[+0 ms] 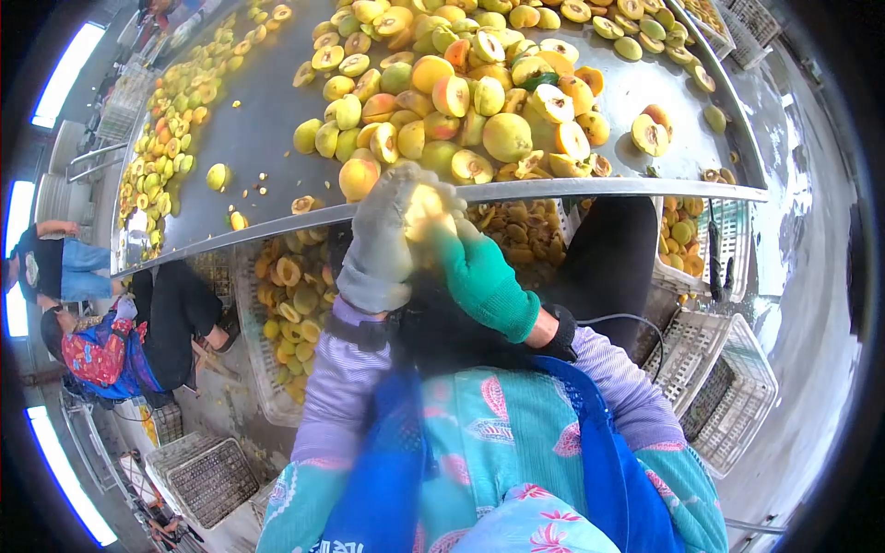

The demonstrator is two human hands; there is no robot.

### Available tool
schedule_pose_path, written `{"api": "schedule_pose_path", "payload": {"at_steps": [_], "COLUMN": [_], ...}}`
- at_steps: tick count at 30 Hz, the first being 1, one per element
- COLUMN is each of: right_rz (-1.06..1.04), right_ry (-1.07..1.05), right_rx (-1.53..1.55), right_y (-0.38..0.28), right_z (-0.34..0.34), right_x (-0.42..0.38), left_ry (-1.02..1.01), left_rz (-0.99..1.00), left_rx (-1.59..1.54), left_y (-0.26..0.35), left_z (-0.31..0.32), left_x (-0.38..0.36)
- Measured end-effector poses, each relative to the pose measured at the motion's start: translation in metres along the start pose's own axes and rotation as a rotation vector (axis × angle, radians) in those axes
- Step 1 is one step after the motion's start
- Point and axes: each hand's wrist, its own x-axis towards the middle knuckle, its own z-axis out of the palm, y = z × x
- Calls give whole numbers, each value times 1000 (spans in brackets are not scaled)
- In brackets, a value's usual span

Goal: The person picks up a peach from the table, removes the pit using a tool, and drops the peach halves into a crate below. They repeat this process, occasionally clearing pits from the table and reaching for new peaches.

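My left hand [376,241], in a pale grey glove, is closed around a yellow peach [427,212] just in front of the metal table's edge. My right hand [490,288], in a green knitted glove, presses its closed fingers against the lower right side of the same peach. Motion blurs the fruit and the fingertips, so any small tool there cannot be made out. Just beyond my hands, a heap of whole and halved peaches [507,137] lies on the metal table [267,129], many cut faces showing brown centres.
Below the table edge stand crates of peach halves, one at left [267,369] and one at right [737,249]. An empty white crate [737,396] lies to my right. Another person [120,355] sits at the left, with someone else [64,267] beyond.
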Motion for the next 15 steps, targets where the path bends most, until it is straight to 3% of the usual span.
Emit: {"api": "schedule_pose_path", "payload": {"at_steps": [8, 13, 15], "right_rz": [-2, 78, -461], "right_ry": [-1, 5, 196], "right_rx": [44, 9, -473], "right_y": [-11, -12, 4], "right_z": [5, 12, 14], "right_x": [-11, -16, -17], "left_ry": [30, 189, 142], "left_rz": [74, -42, -59], "left_rx": [241, 195, 131], "left_y": [8, 9, 4], "left_z": [12, 26, 26], "left_x": [0, 0, 2]}}
